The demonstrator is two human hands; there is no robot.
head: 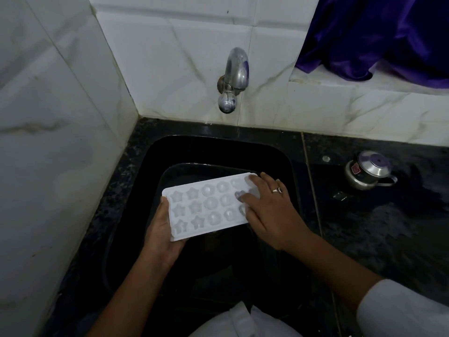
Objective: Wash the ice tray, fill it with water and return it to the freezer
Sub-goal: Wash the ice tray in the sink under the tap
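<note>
Cradling ice tray (208,207) in left hand (162,235), right hand (270,211) flat atop

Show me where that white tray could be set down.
The black stone counter is bare right of the black sink, nearer you than the steel lidded pot. Its strip by the left wall is narrow. Over the sink, the left hand and right hand crowd the white plastic ice tray.

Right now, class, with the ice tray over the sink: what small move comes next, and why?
Probably lift the right hand to the tap and open it. No water shows at its spout; the ice tray is over the sink, the left hand grips its left end, and the right hand only rests on the other end, so it is free.
</note>
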